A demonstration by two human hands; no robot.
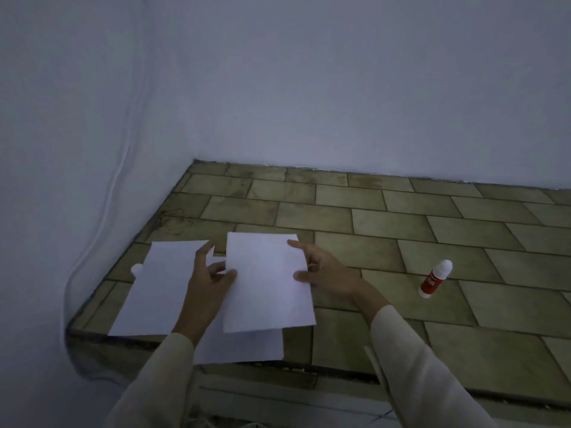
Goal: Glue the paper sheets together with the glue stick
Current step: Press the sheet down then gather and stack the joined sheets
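A white paper sheet (265, 282) is held slightly raised over the tiled surface (401, 242). My left hand (207, 285) pinches its left edge and my right hand (324, 270) grips its right edge with fingers spread on top. A second white sheet (157, 291) lies flat to the left, partly under my left hand. Another sheet (247, 344) shows below the held one, sticking out over the front edge. A red and white glue stick (435, 278) lies on the tiles to the right, apart from both hands.
A small white round cap (137, 269) lies by the left sheet's left edge. White walls close the surface at the back and the left, with a white cable (102, 223) running down the left wall. The tiled surface's front edge drops off near me.
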